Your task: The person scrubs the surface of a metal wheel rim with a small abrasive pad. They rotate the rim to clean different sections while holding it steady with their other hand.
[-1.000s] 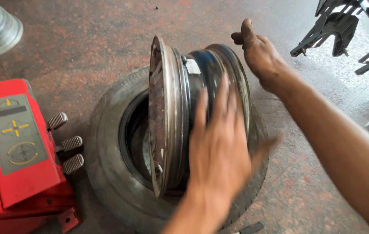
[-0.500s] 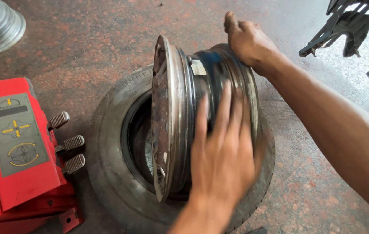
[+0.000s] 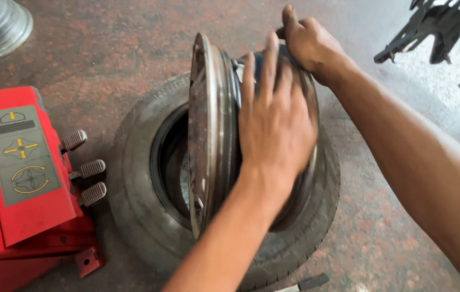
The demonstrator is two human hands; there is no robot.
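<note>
– Steadying the steel rim (image 3: 211,135) on edge, upright inside the tyre (image 3: 138,178), which lies flat on the floor (image 3: 105,48) just beside the red machine (image 3: 19,178). Agreed?

– Agreed. Left hand (image 3: 276,124): fingers spread wide and flat, palm pressed against the rim's barrel, closed on nothing. Right hand (image 3: 311,46): fingers curled over the far top edge, gripping it.

– Step in hand?

– Judged as balancing and positioning the rim over the tyre's opening. Lower edge hidden inside the tyre, so seating impossible to tell.

– Requirements for any further move?

– Probably a firm hold at the top edge, sideways support from the flat palm, and clearance from the pedals (image 3: 86,170).
</note>
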